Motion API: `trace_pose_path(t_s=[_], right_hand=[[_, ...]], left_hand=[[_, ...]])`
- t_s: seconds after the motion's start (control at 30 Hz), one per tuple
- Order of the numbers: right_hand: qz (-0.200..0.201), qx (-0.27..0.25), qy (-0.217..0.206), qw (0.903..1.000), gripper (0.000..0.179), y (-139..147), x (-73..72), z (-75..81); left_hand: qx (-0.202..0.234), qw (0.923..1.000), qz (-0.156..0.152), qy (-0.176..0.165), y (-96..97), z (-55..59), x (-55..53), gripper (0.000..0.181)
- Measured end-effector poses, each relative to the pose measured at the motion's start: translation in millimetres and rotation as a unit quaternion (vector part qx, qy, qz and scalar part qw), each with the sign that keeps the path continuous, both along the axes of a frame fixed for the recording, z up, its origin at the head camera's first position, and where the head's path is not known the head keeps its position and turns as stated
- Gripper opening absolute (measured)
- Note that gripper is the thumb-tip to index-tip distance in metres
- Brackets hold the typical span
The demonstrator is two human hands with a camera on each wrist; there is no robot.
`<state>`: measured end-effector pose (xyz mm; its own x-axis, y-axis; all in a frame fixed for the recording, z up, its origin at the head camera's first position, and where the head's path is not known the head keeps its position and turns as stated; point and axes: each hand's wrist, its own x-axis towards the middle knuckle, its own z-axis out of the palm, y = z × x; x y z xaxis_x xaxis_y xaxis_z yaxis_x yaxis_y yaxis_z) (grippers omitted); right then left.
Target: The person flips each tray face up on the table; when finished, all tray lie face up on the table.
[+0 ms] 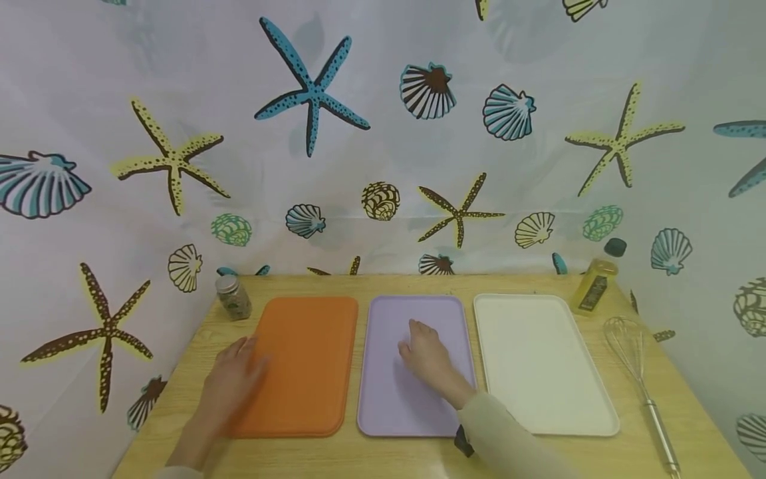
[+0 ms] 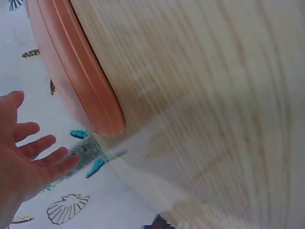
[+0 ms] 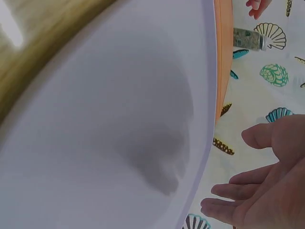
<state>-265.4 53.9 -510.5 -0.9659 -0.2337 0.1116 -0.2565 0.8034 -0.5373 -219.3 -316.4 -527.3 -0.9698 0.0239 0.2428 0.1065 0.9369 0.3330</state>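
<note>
My left hand [image 1: 230,379], blurred in the head view, hovers at the left edge of the orange tray [image 1: 308,366]. Its fingers spread loosely with nothing in them, as the left wrist view shows. Over the purple tray [image 1: 389,399] is my right hand [image 1: 426,352], its shadow falling on the tray. In the right wrist view that hand's fingers [image 3: 238,188] are relaxed and hold nothing. To the right of the purple tray lies a cream-white tray [image 1: 544,366]. A spice jar [image 1: 233,297] with a grey lid stands behind my left hand.
A bottle of yellowish liquid [image 1: 595,286] with a dark cap stands at the back right. A metal whisk [image 1: 649,392] lies along the right side of the wooden table [image 1: 311,459]. A curtain [image 1: 383,146] printed with shells and starfish hangs around the table's back and sides.
</note>
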Motion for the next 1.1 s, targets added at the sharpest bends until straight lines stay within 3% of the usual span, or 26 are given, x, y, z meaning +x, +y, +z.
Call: trace_pose_path(t_s=[0.37, 0.53, 0.77, 0.87, 1.03, 1.1], right_hand=[[0.025, 0.007, 0.003, 0.9997, 0.057, -38, 3.4, -3.3], [0.027, 0.015, 0.025, 0.9992, 0.056, -51, 5.8, -2.3], [0.046, 0.027, 0.023, 0.9983, 0.054, -65, 9.0, -2.6], [0.061, 0.056, 0.053, 0.9952, 0.053, -69, 9.9, -1.0], [0.080, 0.132, 0.126, 0.9799, 0.049, -76, 11.6, -1.2], [0.078, 0.133, 0.128, 0.9796, 0.049, -79, 12.5, -1.2]], left_hand=[[-0.027, 0.9996, 0.010, -0.007, -26.1, -4.4, 1.2, 0.054], [-0.036, 0.9988, 0.019, -0.029, -29.6, -4.1, 1.1, 0.056], [-0.034, 0.9980, 0.015, -0.052, -28.3, -0.2, 3.5, 0.057], [-0.036, 0.9980, 0.011, -0.050, -28.7, -1.7, 2.8, 0.056], [-0.037, 0.9987, 0.006, -0.035, -28.2, -5.0, 1.6, 0.052], [-0.038, 0.9988, 0.004, -0.031, -26.4, -4.8, 2.1, 0.051]])
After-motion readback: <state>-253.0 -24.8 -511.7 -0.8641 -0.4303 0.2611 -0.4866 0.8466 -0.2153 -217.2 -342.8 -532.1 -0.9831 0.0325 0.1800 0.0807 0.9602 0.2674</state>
